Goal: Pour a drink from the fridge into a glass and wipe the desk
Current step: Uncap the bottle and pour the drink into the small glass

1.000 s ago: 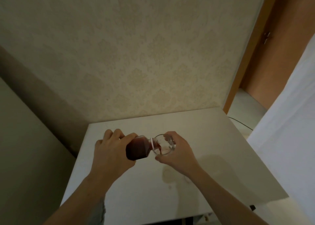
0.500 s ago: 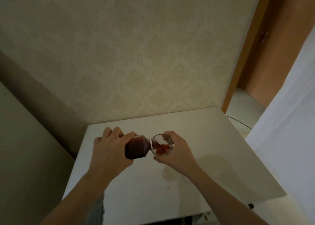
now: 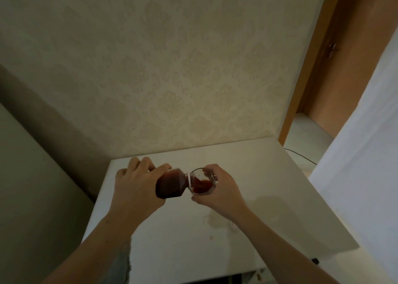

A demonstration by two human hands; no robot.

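- The left hand (image 3: pixel 137 186) is wrapped around a bottle (image 3: pixel 171 183) of dark red drink, tipped on its side, mouth toward the right.
- The bottle's mouth meets the rim of a clear glass (image 3: pixel 203 183), red liquid pooled inside.
- The right hand (image 3: pixel 219 190) grips that glass, above the pale desk (image 3: pixel 269 186).

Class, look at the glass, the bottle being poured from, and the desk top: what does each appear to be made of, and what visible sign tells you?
Glass: clear, glossy glass or perhaps plastic; the red drink shows through its wall.
Bottle: transparent, likely plastic, with a white neck ring; the dark liquid is visible inside.
Desk: smooth, matte white board, possibly laminate; a faint stain sits on it.
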